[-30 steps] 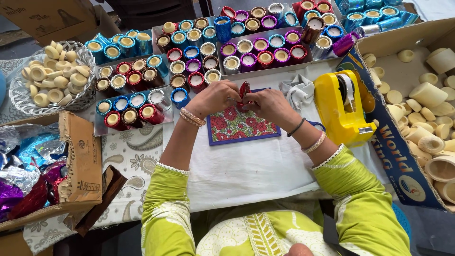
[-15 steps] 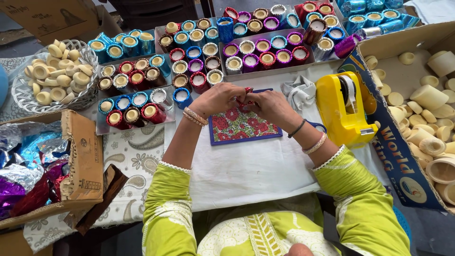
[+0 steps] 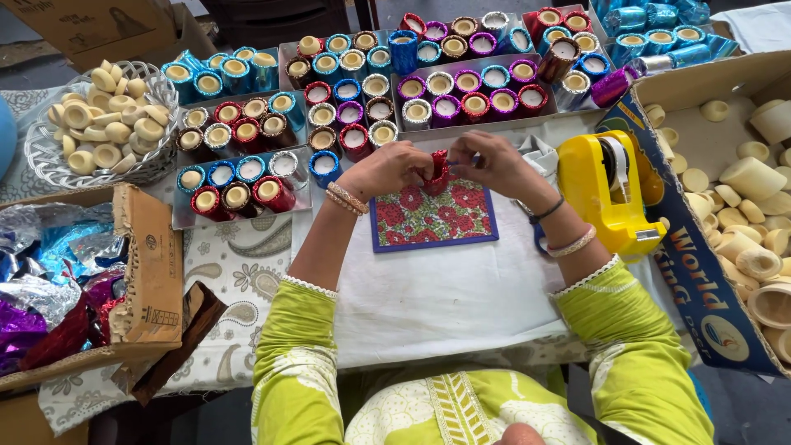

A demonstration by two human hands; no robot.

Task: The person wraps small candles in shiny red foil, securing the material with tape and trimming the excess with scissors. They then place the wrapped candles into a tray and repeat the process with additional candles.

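- Candle cup in red foil (image 3: 437,171): we hold it between both hands over the far edge of the flowered board (image 3: 432,218), near the middle of the table.
- Our left hand (image 3: 394,169) is closed around the cup's left side, fingers curled on the foil.
- Our right hand (image 3: 492,163) pinches the cup's right side and top rim with its fingertips; we judge the foil is being pressed down, though the rim itself is partly hidden.
- Done, by the look of it: many wrapped cups (image 3: 461,82) in red, blue, purple and silver foil stand in rows on trays along the far edge of the table, with more (image 3: 239,181) on trays toward the far left.
- Left, as far as we can tell: plain cream cups fill the wire basket (image 3: 49,161) at the far left corner and the cardboard box (image 3: 700,272) on the right edge.
- Loose foil sheets (image 3: 41,280) lie in an open box at the left edge.
- A yellow tape dispenser (image 3: 606,189) stands just beside our right wrist.
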